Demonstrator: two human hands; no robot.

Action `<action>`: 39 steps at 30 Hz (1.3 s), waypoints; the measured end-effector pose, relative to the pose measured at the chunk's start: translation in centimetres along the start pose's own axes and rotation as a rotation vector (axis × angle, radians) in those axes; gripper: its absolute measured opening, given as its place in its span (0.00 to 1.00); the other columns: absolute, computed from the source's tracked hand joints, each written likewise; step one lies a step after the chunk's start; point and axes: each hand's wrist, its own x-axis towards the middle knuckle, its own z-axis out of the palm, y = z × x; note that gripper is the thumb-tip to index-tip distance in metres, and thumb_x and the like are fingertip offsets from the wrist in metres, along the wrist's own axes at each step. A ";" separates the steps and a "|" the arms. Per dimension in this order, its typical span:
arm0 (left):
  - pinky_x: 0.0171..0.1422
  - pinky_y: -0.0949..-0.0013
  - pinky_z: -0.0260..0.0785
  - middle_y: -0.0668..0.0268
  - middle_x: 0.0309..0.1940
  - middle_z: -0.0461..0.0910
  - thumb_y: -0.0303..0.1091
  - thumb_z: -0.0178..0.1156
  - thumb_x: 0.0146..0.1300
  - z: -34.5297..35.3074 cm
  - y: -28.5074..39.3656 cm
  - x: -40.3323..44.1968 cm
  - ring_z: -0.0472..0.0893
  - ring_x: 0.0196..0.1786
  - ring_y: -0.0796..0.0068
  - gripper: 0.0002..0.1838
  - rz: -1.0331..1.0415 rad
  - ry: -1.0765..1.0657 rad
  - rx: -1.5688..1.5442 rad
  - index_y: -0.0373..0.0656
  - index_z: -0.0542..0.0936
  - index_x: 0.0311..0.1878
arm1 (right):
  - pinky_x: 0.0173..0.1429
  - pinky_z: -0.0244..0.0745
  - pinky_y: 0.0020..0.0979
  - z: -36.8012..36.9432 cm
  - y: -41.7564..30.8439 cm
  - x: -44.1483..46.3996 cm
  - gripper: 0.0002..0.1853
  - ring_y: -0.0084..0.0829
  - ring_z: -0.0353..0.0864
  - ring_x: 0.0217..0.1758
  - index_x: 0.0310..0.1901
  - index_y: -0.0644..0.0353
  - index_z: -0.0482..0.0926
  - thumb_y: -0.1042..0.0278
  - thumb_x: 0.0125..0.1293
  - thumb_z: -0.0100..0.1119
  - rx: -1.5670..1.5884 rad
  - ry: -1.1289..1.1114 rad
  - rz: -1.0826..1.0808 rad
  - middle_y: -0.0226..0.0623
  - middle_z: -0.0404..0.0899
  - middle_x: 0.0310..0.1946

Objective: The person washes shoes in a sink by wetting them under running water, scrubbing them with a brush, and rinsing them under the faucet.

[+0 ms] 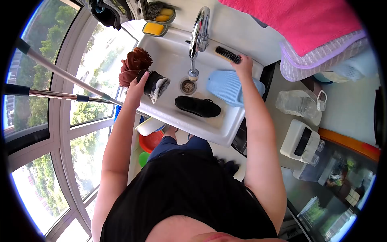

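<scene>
My left hand [138, 86] is closed around a black shoe [151, 85] with white foam at one end, held over the left side of the white sink [169, 117]. Close behind it is a brown ruffled thing [135, 66] whose kind I cannot make out. At the sink's back right corner, my right hand [244, 66] grips a scrub brush [227, 54] with dark bristles facing up. A second black shoe [197, 106] lies in the sink near the front edge. Under my right forearm, a light blue washboard [225, 86] rests at the sink's right side.
A chrome faucet [197, 36] stands over the drain [188, 86]. Yellow soap [153, 29] sits in a dish at the back left corner. Poles [68, 76] cross by the windows. A clear plastic jug [298, 103] and pink towel [298, 20] are at right; a red basin [150, 141] is below.
</scene>
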 end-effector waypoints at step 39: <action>0.73 0.43 0.66 0.54 0.57 0.82 0.47 0.45 0.78 -3.7 -10.7 16.6 0.79 0.61 0.50 0.23 -0.498 -0.468 -1.352 0.39 0.80 0.57 | 0.59 0.76 0.39 2.4 -30.2 -10.3 0.29 0.45 0.82 0.52 0.62 0.64 0.73 0.66 0.61 0.72 0.414 -0.168 0.117 0.49 0.81 0.49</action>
